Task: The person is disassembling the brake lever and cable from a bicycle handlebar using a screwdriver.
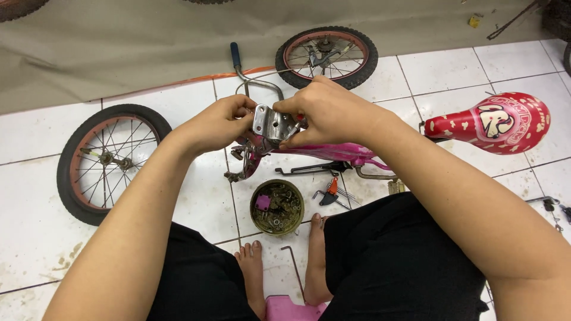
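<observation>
Shiny metal: a bent steel bracket plate with holes (272,123) sits between both hands, held above the pink bicycle frame (333,152).
Left hand (221,122): fingers curled, pinching the left edge of the bracket plate.
Right hand (324,113): fingers closed on the plate's right edge, thumb under it; whether something small and red is held there too, I cannot tell.
Bracket position: in the middle of the view, just in front of the chrome handlebar with a blue grip (250,74).
Frame: the pink bicycle frame lies on its side on the white tiled floor (30,196), running right toward the red saddle with a cartoon print (493,123).
Wheels: one loose spoked wheel with a black tyre (107,161) lies left on the floor; a second, smaller-looking wheel (326,54) lies beyond the hands, at the edge of the grey-green cloth (119,41).
Parts tin: a round tin of bolts and nuts (276,207) stands on the floor just below the frame, between the person's knees.
Tools: small hand tools with an orange part (331,191) lie just right of the tin.
Feet: bare feet (253,267) rest on the tiles near a thin bent metal rod (294,270).
</observation>
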